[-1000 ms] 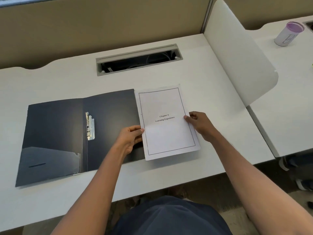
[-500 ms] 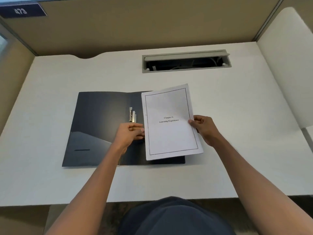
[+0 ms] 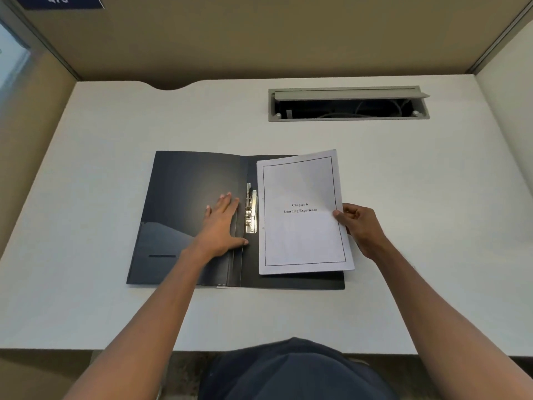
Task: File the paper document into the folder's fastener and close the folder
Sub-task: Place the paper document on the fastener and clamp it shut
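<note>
A dark folder (image 3: 184, 186) lies open on the white desk. Its metal fastener (image 3: 251, 209) sits by the spine, uncovered. A white paper document (image 3: 301, 226), titled "Chapter 6 Learning Experience", lies over the folder's right half, slightly tilted, with its punched left edge just right of the fastener. My right hand (image 3: 362, 226) pinches the document's right edge. My left hand (image 3: 220, 226) rests flat with fingers spread on the folder's left inner cover, just left of the fastener.
The white desk (image 3: 115, 313) is walled by tan partitions at the back and sides. A grey cable slot (image 3: 349, 103) with its lid raised is at the back right. My dark clothing (image 3: 291, 370) shows at the desk's front edge.
My left hand let go of the document's left edge and moved left onto the folder's inner cover. The document shifted left over the folder's right half. The camera view swung leftwards.
</note>
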The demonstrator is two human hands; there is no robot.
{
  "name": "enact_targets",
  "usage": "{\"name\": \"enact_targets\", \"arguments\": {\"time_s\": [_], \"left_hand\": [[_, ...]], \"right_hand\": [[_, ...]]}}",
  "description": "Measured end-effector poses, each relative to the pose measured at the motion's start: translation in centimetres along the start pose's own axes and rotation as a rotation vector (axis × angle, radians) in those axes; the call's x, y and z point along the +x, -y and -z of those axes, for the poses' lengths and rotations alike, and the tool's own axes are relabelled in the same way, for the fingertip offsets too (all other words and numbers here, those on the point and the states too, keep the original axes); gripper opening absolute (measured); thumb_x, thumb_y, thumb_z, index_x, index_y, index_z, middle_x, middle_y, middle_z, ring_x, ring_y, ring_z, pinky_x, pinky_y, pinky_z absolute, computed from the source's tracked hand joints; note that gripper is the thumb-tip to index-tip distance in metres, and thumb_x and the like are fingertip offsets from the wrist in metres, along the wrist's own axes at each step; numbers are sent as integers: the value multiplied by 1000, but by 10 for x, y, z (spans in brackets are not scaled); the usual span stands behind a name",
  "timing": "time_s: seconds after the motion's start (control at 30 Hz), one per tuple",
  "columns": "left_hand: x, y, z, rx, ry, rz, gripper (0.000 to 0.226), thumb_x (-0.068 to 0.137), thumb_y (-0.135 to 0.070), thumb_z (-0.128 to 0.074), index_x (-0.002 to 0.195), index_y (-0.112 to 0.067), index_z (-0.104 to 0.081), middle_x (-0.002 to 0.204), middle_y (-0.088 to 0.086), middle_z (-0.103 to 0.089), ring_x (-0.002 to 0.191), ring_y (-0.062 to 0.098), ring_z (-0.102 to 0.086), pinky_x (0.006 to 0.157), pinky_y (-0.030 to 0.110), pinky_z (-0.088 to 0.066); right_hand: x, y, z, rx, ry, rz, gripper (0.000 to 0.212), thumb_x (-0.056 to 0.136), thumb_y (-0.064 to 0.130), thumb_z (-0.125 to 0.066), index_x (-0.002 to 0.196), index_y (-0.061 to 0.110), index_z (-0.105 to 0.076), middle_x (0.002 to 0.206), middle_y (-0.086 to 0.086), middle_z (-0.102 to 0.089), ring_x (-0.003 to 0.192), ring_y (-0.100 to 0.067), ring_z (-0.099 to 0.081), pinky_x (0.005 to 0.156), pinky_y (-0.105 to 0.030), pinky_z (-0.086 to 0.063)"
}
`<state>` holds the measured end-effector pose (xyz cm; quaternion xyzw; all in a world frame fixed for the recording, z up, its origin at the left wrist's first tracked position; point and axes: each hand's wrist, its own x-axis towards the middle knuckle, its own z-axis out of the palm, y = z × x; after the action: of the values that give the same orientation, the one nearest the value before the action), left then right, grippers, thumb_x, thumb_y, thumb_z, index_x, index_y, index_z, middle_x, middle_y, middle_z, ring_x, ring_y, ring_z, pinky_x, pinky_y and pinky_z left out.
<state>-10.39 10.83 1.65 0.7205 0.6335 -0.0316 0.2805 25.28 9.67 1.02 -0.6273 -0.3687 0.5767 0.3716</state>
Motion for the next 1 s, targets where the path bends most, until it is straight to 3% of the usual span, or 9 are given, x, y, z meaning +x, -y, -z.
{"name": "enact_targets", "arguments": {"time_s": [0.27, 0.5, 0.6, 0.73, 0.77, 0.87, 1.0], "left_hand": [[4, 2, -11, 49, -2, 18, 116, 79, -52, -82, 165, -24, -10, 173, 7, 13, 160, 24, 15, 127, 50, 11], [4, 3, -14, 57, -16, 5, 114, 80, -52, -80, 165, -24, -10, 174, 8, 11, 160, 24, 14, 127, 51, 9], [4, 4, -15, 60, -21, 2, 113, 81, -52, -79, 166, -23, -9, 174, 9, 12, 160, 25, 14, 127, 51, 10], [4, 5, -14, 55, -13, -7, 113, 81, -54, -78, 165, -23, -9, 174, 9, 11, 160, 25, 13, 128, 53, 7], [4, 4, -14, 53, -8, -7, 113, 81, -54, -77, 165, -23, -9, 174, 9, 11, 160, 26, 13, 128, 53, 7], [4, 3, -12, 49, 3, -4, 113, 82, -54, -77, 166, -23, -8, 173, 9, 12, 160, 25, 13, 128, 52, 6], [4, 4, -13, 56, 2, -4, 112, 83, -55, -76, 166, -23, -8, 173, 9, 12, 160, 26, 14, 127, 51, 8]], "right_hand": [[4, -1, -15, 3, -27, -12, 18, 96, 12, -67, 112, 7, -75, 105, -11, -79, 104, -36, -73, 95, -49, -58], [2, -4, -26, 39, -39, -20, 22, 96, 9, -67, 116, 4, -73, 106, -9, -79, 101, -29, -75, 90, -36, -61], [2, -6, -28, 5, -69, -20, 23, 96, 10, -68, 116, 3, -72, 107, -11, -79, 101, -28, -76, 94, -40, -60], [0, -9, -30, -39, -71, -26, 27, 91, 22, -75, 107, 1, -73, 103, -30, -73, 91, -29, -72, 98, -54, -55], [0, -11, -31, -40, -73, -29, 29, 90, 23, -76, 108, 1, -73, 101, -26, -74, 93, -30, -72, 98, -55, -55], [-2, -9, -31, -22, -83, -32, 23, 96, 12, -68, 117, 3, -72, 106, -14, -78, 103, -32, -75, 95, -44, -59], [-5, -9, -30, -31, -72, -35, 23, 97, 10, -66, 118, 3, -72, 105, -11, -79, 103, -31, -75, 88, -35, -61]]}}
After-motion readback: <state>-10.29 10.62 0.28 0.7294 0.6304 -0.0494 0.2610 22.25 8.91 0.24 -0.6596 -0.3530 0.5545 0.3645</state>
